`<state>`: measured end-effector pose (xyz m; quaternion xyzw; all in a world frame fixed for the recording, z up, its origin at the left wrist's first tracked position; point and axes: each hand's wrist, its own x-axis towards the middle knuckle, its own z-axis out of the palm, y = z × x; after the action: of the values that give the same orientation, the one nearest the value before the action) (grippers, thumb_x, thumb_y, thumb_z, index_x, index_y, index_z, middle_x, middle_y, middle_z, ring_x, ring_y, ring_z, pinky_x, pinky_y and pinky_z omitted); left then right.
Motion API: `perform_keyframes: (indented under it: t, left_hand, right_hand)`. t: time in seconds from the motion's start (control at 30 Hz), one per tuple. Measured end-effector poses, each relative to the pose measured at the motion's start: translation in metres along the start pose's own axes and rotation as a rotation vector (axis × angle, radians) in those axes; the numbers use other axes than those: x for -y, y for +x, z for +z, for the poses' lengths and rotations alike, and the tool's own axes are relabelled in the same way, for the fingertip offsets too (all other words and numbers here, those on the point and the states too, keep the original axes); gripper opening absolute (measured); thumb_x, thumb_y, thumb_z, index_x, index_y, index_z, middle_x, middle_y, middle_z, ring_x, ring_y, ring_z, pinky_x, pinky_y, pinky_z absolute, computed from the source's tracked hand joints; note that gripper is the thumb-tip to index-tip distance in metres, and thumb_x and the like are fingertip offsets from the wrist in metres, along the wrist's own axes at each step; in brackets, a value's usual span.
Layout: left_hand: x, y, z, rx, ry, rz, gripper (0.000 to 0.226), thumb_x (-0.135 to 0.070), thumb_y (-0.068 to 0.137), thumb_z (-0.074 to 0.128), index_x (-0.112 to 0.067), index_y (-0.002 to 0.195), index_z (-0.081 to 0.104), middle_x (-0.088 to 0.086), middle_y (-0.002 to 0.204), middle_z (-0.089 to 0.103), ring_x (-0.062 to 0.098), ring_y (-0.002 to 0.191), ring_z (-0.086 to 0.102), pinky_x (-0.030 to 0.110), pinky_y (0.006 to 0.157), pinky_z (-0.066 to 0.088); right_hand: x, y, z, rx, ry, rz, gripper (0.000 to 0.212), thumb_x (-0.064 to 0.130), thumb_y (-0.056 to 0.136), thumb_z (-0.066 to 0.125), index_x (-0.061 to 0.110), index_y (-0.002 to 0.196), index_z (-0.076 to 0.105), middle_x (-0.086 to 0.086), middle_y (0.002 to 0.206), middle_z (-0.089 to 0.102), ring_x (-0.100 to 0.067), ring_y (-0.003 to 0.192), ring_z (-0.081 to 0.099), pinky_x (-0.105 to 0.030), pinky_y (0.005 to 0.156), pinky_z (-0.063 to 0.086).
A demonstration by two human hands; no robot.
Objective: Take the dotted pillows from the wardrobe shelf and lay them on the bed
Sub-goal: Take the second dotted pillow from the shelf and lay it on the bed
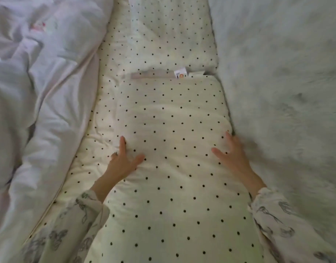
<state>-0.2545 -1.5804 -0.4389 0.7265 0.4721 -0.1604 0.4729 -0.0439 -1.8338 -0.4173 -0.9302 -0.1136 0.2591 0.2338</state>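
Note:
A cream pillow with small black dots [173,149] lies lengthwise on the bed right in front of me. My left hand [123,162] rests flat on its left side with the fingers spread. My right hand [231,154] lies flat on its right edge, fingers apart. A second dotted pillow [169,35] lies beyond it, end to end, with a small white label [180,73] showing at the seam between them. Both pillows sit on a dotted sheet [104,103]. Neither hand grips anything.
A crumpled white duvet [40,92] is bunched along the left side. A pale fluffy blanket [286,92] fills the right side, pressed against the pillows. My patterned sleeves [72,224] reach in from the bottom.

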Motion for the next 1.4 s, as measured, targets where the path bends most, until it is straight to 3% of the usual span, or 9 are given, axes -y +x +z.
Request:
perform_keyframes:
  t: [0.17, 0.3, 0.37, 0.57, 0.67, 0.8, 1.0, 1.17, 1.4]
  left_hand:
    - [0.01, 0.026, 0.008, -0.088, -0.019, 0.014, 0.107, -0.085, 0.057, 0.049, -0.054, 0.134, -0.017, 0.02, 0.145, 0.026, 0.039, 0.13, 0.032, 0.051, 0.103, 0.032]
    - [0.0, 0.042, -0.001, -0.074, -0.361, -0.004, 0.115, -0.079, 0.055, 0.061, -0.046, 0.14, -0.008, 0.004, 0.149, 0.028, 0.019, 0.121, 0.04, 0.035, 0.096, 0.038]
    - [-0.006, 0.046, -0.004, -0.054, -0.481, 0.014, 0.118, -0.073, 0.054, 0.069, -0.04, 0.143, -0.001, -0.002, 0.148, 0.032, 0.016, 0.122, 0.043, 0.036, 0.099, 0.04]
    - [-0.025, 0.029, 0.004, -0.317, -0.387, 0.089, 0.108, -0.077, 0.049, 0.067, -0.042, 0.139, 0.017, -0.003, 0.135, 0.046, 0.023, 0.121, 0.048, 0.047, 0.099, 0.043]
    - [-0.038, 0.023, -0.003, -0.389, -0.414, 0.202, 0.094, -0.071, 0.054, 0.069, -0.043, 0.134, 0.028, -0.01, 0.126, 0.052, 0.015, 0.113, 0.053, 0.046, 0.094, 0.047]
    - [-0.042, 0.028, -0.007, -0.462, -0.439, 0.278, 0.082, -0.065, 0.061, 0.07, -0.041, 0.131, 0.033, -0.011, 0.124, 0.051, 0.015, 0.117, 0.049, 0.045, 0.097, 0.045]
    - [-0.026, 0.038, -0.001, -0.473, -0.492, 0.238, 0.082, -0.069, 0.062, 0.066, -0.044, 0.13, 0.029, -0.002, 0.129, 0.048, 0.019, 0.118, 0.05, 0.047, 0.097, 0.044]
    - [-0.024, 0.057, 0.005, -0.246, -0.139, -0.034, 0.091, -0.074, 0.072, 0.049, -0.045, 0.141, -0.002, 0.02, 0.141, 0.027, 0.042, 0.127, 0.034, 0.056, 0.105, 0.029]
    - [-0.002, 0.038, 0.019, -0.239, -0.099, 0.005, 0.091, -0.073, 0.073, 0.047, -0.047, 0.14, -0.009, 0.02, 0.15, 0.014, 0.04, 0.136, 0.019, 0.057, 0.109, 0.02]
  right_hand:
    - [-0.019, 0.013, 0.027, -0.098, -0.003, 0.013, 0.081, 0.061, 0.076, 0.049, 0.031, 0.144, 0.017, -0.002, 0.153, 0.015, -0.021, 0.14, 0.017, -0.044, 0.112, 0.02]
    - [-0.01, 0.042, 0.018, -0.027, 0.157, 0.154, 0.102, 0.07, 0.066, 0.055, 0.029, 0.145, 0.006, -0.002, 0.152, 0.021, -0.023, 0.137, 0.025, -0.043, 0.111, 0.025]
    - [-0.003, 0.05, 0.018, 0.002, 0.166, 0.203, 0.111, 0.073, 0.061, 0.059, 0.029, 0.145, 0.003, -0.003, 0.152, 0.022, -0.026, 0.135, 0.028, -0.044, 0.109, 0.028]
    - [0.018, 0.035, 0.008, -0.141, 0.184, 0.121, 0.104, 0.068, 0.058, 0.065, 0.035, 0.142, 0.013, -0.005, 0.143, 0.027, -0.026, 0.129, 0.032, -0.042, 0.105, 0.028]
    - [0.031, 0.03, -0.006, -0.169, 0.193, 0.07, 0.099, 0.065, 0.061, 0.066, 0.036, 0.141, 0.016, -0.006, 0.14, 0.027, -0.026, 0.126, 0.033, -0.042, 0.105, 0.029]
    - [0.041, 0.03, -0.013, -0.182, 0.183, 0.04, 0.094, 0.059, 0.066, 0.067, 0.035, 0.142, 0.018, -0.009, 0.141, 0.026, -0.028, 0.125, 0.035, -0.041, 0.104, 0.029]
    - [0.033, 0.035, -0.002, -0.215, 0.204, 0.032, 0.093, 0.062, 0.06, 0.067, 0.042, 0.138, 0.021, -0.007, 0.135, 0.029, -0.028, 0.121, 0.036, -0.046, 0.104, 0.031]
    - [0.014, 0.047, 0.012, -0.086, 0.072, 0.116, 0.09, 0.062, 0.072, 0.057, 0.038, 0.143, 0.007, -0.011, 0.143, 0.024, -0.031, 0.132, 0.025, -0.049, 0.109, 0.021]
    - [0.001, 0.009, 0.025, -0.129, -0.051, 0.086, 0.076, 0.058, 0.083, 0.045, 0.037, 0.144, 0.006, -0.009, 0.153, 0.01, -0.031, 0.138, 0.015, -0.051, 0.11, 0.019]
